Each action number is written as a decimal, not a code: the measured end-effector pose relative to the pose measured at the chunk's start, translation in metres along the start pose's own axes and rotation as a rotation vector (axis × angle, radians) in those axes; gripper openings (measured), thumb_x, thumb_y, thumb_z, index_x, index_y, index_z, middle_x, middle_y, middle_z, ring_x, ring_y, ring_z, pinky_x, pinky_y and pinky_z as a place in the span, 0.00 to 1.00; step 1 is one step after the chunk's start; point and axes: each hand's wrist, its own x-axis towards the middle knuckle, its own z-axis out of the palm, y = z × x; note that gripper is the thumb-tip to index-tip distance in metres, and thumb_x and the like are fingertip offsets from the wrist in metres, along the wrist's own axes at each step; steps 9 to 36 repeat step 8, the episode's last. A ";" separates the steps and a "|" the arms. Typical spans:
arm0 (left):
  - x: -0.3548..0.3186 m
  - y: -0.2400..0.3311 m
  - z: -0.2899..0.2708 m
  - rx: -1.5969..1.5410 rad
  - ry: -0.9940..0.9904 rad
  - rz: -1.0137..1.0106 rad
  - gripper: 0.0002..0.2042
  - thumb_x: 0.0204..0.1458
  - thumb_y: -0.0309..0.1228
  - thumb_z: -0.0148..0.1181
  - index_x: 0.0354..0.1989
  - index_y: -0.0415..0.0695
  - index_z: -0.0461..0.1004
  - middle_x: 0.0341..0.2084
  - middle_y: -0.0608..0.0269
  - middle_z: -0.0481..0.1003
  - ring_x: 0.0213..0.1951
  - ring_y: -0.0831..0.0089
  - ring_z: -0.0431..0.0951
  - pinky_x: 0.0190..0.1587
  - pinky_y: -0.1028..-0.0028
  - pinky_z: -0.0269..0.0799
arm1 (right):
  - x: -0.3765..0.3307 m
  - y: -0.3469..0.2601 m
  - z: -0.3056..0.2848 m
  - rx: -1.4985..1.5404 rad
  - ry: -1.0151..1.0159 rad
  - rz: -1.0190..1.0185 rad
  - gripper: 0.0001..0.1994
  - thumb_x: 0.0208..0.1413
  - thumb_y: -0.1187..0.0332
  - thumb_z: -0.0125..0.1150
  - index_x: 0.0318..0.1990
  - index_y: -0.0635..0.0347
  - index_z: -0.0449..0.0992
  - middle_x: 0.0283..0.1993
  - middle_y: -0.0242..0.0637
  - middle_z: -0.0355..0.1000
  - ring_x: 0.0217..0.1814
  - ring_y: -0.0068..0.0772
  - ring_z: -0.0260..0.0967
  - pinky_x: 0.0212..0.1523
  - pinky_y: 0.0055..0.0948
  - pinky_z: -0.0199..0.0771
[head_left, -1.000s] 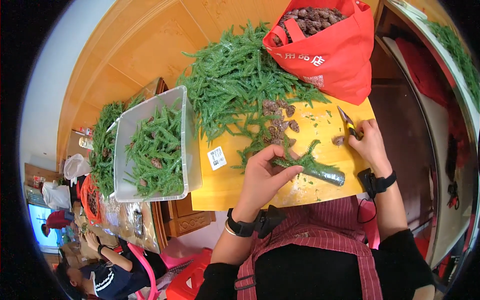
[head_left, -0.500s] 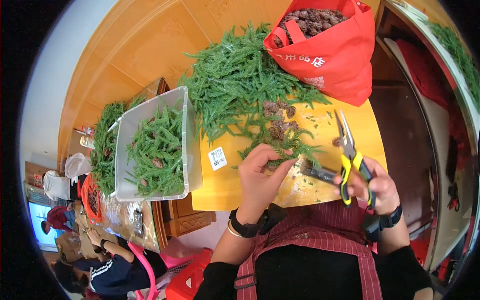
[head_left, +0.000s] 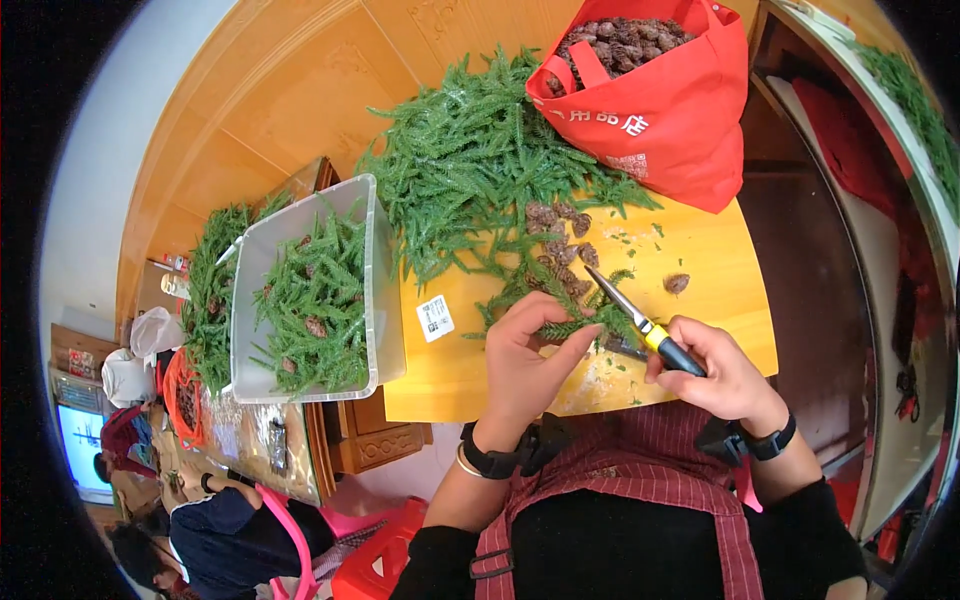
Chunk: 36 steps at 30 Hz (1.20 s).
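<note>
My left hand (head_left: 525,355) pinches a green needle sprig (head_left: 570,325) down on the yellow table (head_left: 700,290). A pair of pliers with yellow and dark handles (head_left: 640,322) is gripped in my right hand (head_left: 715,370), its tip pointing up and left over the sprig. Several brown cones (head_left: 562,245) lie just beyond the sprig, and one lone cone (head_left: 677,283) rests to the right. A big heap of green sprigs (head_left: 480,180) covers the far part of the table.
A red bag (head_left: 660,110) full of brown cones stands at the far right. A clear plastic bin (head_left: 375,290) with sprigs and cones sits at the left, more greenery beyond it. A person in dark clothes sits at lower left (head_left: 215,530), by a red stool (head_left: 375,560).
My right hand picked up the pliers from the far right of the table and brought them down and left to the sprig. My left hand stayed on the sprig.
</note>
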 end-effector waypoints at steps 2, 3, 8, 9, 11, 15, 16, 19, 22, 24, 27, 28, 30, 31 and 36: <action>0.000 -0.002 0.000 0.073 0.006 0.046 0.09 0.39 0.14 0.62 0.24 0.34 0.66 0.27 0.60 0.69 0.33 0.73 0.73 0.31 0.80 0.71 | 0.000 -0.003 -0.001 -0.039 -0.013 -0.008 0.08 0.43 0.75 0.54 0.27 0.59 0.60 0.31 0.30 0.71 0.23 0.10 0.55 0.23 0.14 0.54; 0.000 -0.002 -0.001 0.143 0.013 0.102 0.10 0.38 0.15 0.63 0.24 0.35 0.66 0.26 0.60 0.69 0.33 0.74 0.73 0.31 0.80 0.69 | 0.001 -0.004 -0.001 -0.077 -0.030 -0.016 0.08 0.43 0.75 0.54 0.27 0.59 0.60 0.31 0.30 0.71 0.22 0.11 0.54 0.22 0.15 0.53; 0.000 0.008 0.001 0.297 0.101 0.153 0.09 0.36 0.21 0.66 0.21 0.35 0.69 0.20 0.61 0.69 0.25 0.72 0.69 0.28 0.77 0.64 | 0.004 0.001 -0.004 -0.203 -0.079 -0.126 0.06 0.42 0.75 0.54 0.29 0.59 0.63 0.32 0.30 0.72 0.22 0.13 0.54 0.22 0.16 0.53; 0.000 0.008 0.001 0.297 0.101 0.153 0.09 0.36 0.21 0.66 0.21 0.35 0.69 0.20 0.61 0.69 0.25 0.72 0.69 0.28 0.77 0.64 | 0.004 0.001 -0.004 -0.203 -0.079 -0.126 0.06 0.42 0.75 0.54 0.29 0.59 0.63 0.32 0.30 0.72 0.22 0.13 0.54 0.22 0.16 0.53; 0.000 0.008 0.001 0.297 0.101 0.153 0.09 0.36 0.21 0.66 0.21 0.35 0.69 0.20 0.61 0.69 0.25 0.72 0.69 0.28 0.77 0.64 | 0.004 0.001 -0.004 -0.203 -0.079 -0.126 0.06 0.42 0.75 0.54 0.29 0.59 0.63 0.32 0.30 0.72 0.22 0.13 0.54 0.22 0.16 0.53; 0.000 0.008 0.001 0.297 0.101 0.153 0.09 0.36 0.21 0.66 0.21 0.35 0.69 0.20 0.61 0.69 0.25 0.72 0.69 0.28 0.77 0.64 | 0.004 0.001 -0.004 -0.203 -0.079 -0.126 0.06 0.42 0.75 0.54 0.29 0.59 0.63 0.32 0.30 0.72 0.22 0.13 0.54 0.22 0.16 0.53; 0.000 0.008 0.001 0.297 0.101 0.153 0.09 0.36 0.21 0.66 0.21 0.35 0.69 0.20 0.61 0.69 0.25 0.72 0.69 0.28 0.77 0.64 | 0.004 0.001 -0.004 -0.203 -0.079 -0.126 0.06 0.42 0.75 0.54 0.29 0.59 0.63 0.32 0.30 0.72 0.22 0.13 0.54 0.22 0.16 0.53; 0.000 0.008 0.001 0.297 0.101 0.153 0.09 0.36 0.21 0.66 0.21 0.35 0.69 0.20 0.61 0.69 0.25 0.72 0.69 0.28 0.77 0.64 | 0.004 0.001 -0.004 -0.203 -0.079 -0.126 0.06 0.42 0.75 0.54 0.29 0.59 0.63 0.32 0.30 0.72 0.22 0.13 0.54 0.22 0.16 0.53; 0.000 0.008 0.001 0.297 0.101 0.153 0.09 0.36 0.21 0.66 0.21 0.35 0.69 0.20 0.61 0.69 0.25 0.72 0.69 0.28 0.77 0.64 | 0.004 0.001 -0.004 -0.203 -0.079 -0.126 0.06 0.42 0.75 0.54 0.29 0.59 0.63 0.32 0.30 0.72 0.22 0.13 0.54 0.22 0.16 0.53; 0.000 0.008 0.001 0.297 0.101 0.153 0.09 0.36 0.21 0.66 0.21 0.35 0.69 0.20 0.61 0.69 0.25 0.72 0.69 0.28 0.77 0.64 | 0.004 0.001 -0.004 -0.203 -0.079 -0.126 0.06 0.42 0.75 0.54 0.29 0.59 0.63 0.32 0.30 0.72 0.22 0.13 0.54 0.22 0.16 0.53; 0.000 0.008 0.001 0.297 0.101 0.153 0.09 0.36 0.21 0.66 0.21 0.35 0.69 0.20 0.61 0.69 0.25 0.72 0.69 0.28 0.77 0.64 | 0.004 0.001 -0.004 -0.203 -0.079 -0.126 0.06 0.42 0.75 0.54 0.29 0.59 0.63 0.32 0.30 0.72 0.22 0.13 0.54 0.22 0.16 0.53; 0.000 0.008 0.001 0.297 0.101 0.153 0.09 0.36 0.21 0.66 0.21 0.35 0.69 0.20 0.61 0.69 0.25 0.72 0.69 0.28 0.77 0.64 | 0.004 0.001 -0.004 -0.203 -0.079 -0.126 0.06 0.42 0.75 0.54 0.29 0.59 0.63 0.32 0.30 0.72 0.22 0.13 0.54 0.22 0.16 0.53; 0.000 0.008 0.001 0.297 0.101 0.153 0.09 0.36 0.21 0.66 0.21 0.35 0.69 0.20 0.61 0.69 0.25 0.72 0.69 0.28 0.77 0.64 | 0.004 0.001 -0.004 -0.203 -0.079 -0.126 0.06 0.42 0.75 0.54 0.29 0.59 0.63 0.32 0.30 0.72 0.22 0.13 0.54 0.22 0.16 0.53; 0.000 0.008 0.001 0.297 0.101 0.153 0.09 0.36 0.21 0.66 0.21 0.35 0.69 0.20 0.61 0.69 0.25 0.72 0.69 0.28 0.77 0.64 | 0.004 0.001 -0.004 -0.203 -0.079 -0.126 0.06 0.42 0.75 0.54 0.29 0.59 0.63 0.32 0.30 0.72 0.22 0.13 0.54 0.22 0.16 0.53; 0.000 0.008 0.001 0.297 0.101 0.153 0.09 0.36 0.21 0.66 0.21 0.35 0.69 0.20 0.61 0.69 0.25 0.72 0.69 0.28 0.77 0.64 | 0.004 0.001 -0.004 -0.203 -0.079 -0.126 0.06 0.42 0.75 0.54 0.29 0.59 0.63 0.32 0.30 0.72 0.22 0.13 0.54 0.22 0.16 0.53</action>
